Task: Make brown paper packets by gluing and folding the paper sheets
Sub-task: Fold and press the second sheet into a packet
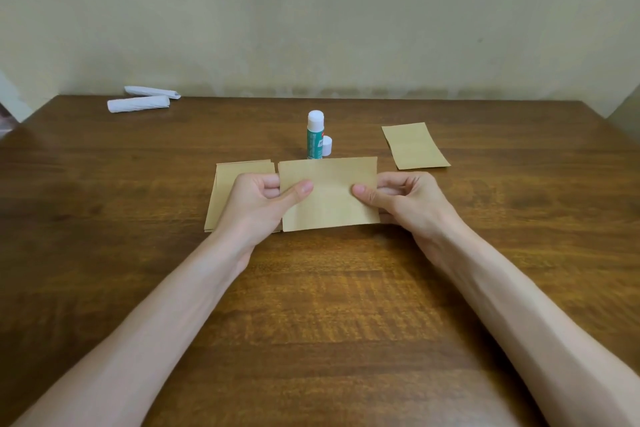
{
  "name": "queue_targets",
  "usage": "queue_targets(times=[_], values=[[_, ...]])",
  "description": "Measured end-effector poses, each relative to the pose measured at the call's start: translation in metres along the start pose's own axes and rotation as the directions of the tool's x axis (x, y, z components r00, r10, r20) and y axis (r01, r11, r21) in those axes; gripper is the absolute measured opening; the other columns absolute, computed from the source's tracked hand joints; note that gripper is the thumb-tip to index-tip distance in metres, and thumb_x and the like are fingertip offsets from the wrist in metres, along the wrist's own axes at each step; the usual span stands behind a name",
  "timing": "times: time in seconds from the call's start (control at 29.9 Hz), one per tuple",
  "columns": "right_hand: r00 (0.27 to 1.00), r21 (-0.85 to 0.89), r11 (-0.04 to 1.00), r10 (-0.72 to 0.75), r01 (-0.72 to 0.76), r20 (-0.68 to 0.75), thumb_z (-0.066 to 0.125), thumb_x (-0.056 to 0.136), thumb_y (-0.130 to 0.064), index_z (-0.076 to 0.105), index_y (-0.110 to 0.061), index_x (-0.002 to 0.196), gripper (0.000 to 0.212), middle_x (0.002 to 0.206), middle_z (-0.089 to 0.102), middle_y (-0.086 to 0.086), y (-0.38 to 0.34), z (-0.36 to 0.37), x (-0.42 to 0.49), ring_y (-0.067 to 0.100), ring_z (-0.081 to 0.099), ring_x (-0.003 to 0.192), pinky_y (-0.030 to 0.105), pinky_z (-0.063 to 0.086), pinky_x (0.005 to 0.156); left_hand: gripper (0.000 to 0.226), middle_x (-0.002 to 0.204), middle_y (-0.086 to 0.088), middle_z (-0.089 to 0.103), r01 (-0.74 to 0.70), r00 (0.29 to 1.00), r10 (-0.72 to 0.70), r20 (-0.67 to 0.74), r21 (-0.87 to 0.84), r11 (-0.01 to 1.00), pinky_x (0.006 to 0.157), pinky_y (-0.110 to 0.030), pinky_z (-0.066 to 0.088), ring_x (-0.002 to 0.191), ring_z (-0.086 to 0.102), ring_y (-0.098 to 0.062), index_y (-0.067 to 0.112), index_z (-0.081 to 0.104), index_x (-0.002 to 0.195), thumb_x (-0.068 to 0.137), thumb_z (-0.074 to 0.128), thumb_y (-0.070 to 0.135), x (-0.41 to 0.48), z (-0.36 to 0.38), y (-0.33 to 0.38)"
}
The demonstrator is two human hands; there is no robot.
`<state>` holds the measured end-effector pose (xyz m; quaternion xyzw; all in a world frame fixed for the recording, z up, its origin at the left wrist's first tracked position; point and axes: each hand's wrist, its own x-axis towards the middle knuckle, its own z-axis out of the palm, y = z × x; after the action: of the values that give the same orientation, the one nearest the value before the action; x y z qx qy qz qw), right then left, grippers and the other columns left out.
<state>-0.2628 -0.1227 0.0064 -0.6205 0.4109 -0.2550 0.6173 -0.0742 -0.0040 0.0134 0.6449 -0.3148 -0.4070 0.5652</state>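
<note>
Brown sheet point(329, 194): held up off the table between both hands, its flat face towards the camera, its left edge under the left thumb and its right edge under the right thumb.
Left hand point(256, 199): pinches the sheet's left edge, with the thumb point(301, 189) flat on the front and the curled fingers behind.
Right hand point(405, 198): pinches the right edge the same way, thumb in front and curled fingers behind the paper.
Stack of sheets point(225, 191): lies on the table under and to the left of the left fingers; its right side is hidden behind the hand and the held sheet.
Glue stick point(314, 137): stands upright just beyond the held sheet's top edge, farther off than the fingertips and between the two hands, with a green body and a white top.
Cap point(327, 145): small and white, right beside the glue stick on the side nearer the right fingers.
Brown piece point(415, 146): lies flat beyond and to the right of the right fingers, apart from them.
White rolls point(138, 103): two, far beyond and to the left of the left fingers, by the table's back edge.
Table point(311, 305): dark wood, beneath both forearms.
</note>
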Motion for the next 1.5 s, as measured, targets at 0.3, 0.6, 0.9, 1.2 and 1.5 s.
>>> queue_targets(times=[0.3,0.6,0.9,1.2,1.5], values=[[0.996,0.089,0.996,0.005,-0.013,0.092,0.085,0.088,-0.023,0.075,-0.014,0.127,0.041,0.109,0.081,0.002,0.003,0.011,-0.005,0.017,0.079,0.099,0.033,0.063,0.086,0.022,0.100,0.004,0.081,0.044,0.998,-0.042,0.037,-0.060,0.997,0.070,-0.023,0.062,0.094,0.077,-0.011,0.017,0.073,0.105,0.086,0.082,0.015,-0.001,0.004,-0.001],[0.994,0.034,0.999,0.034,-0.037,0.099,0.081,0.090,-0.014,0.078,-0.004,0.111,0.023,0.094,0.081,0.015,0.002,0.002,0.000,0.020,0.076,0.082,0.021,0.062,0.071,0.022,0.094,-0.007,0.081,0.074,0.993,-0.072,0.089,-0.026,0.997,0.073,-0.022,0.063,0.088,0.079,-0.020,0.016,0.066,0.107,0.089,0.078,0.022,0.001,0.002,0.001],[0.984,-0.061,0.996,-0.076,0.067,-0.160,0.080,0.093,-0.038,0.077,-0.022,0.116,0.028,0.087,0.079,-0.009,-0.004,-0.002,-0.003,-0.002,0.065,0.065,0.018,0.051,0.061,0.021,0.102,-0.002,0.080,0.023,0.990,-0.041,0.132,0.135,0.991,0.070,-0.026,0.064,0.086,0.079,-0.019,0.023,0.061,0.122,0.101,0.064,0.022,0.004,-0.006,0.001],[0.999,-0.129,0.991,0.015,-0.018,-0.028,0.082,0.092,-0.025,0.078,-0.011,0.100,0.016,0.081,0.076,0.003,-0.013,-0.022,-0.003,0.006,0.063,0.071,0.027,0.049,0.077,0.032,0.106,0.008,0.079,-0.085,0.994,0.077,0.078,0.117,0.989,0.071,-0.027,0.064,0.089,0.079,-0.019,0.026,0.062,0.134,0.102,0.062,0.030,0.006,-0.018,0.009],[0.852,0.134,0.989,0.020,0.059,-0.523,0.081,0.095,-0.022,0.073,-0.024,0.119,0.026,0.093,0.081,-0.004,-0.004,-0.064,0.024,0.005,0.069,0.066,0.043,0.063,0.095,0.033,0.110,0.009,0.077,-0.202,0.978,0.208,0.009,0.276,0.940,0.076,-0.031,0.064,0.090,0.078,-0.013,0.027,0.064,0.135,0.102,0.063,0.023,0.012,-0.015,0.001]])
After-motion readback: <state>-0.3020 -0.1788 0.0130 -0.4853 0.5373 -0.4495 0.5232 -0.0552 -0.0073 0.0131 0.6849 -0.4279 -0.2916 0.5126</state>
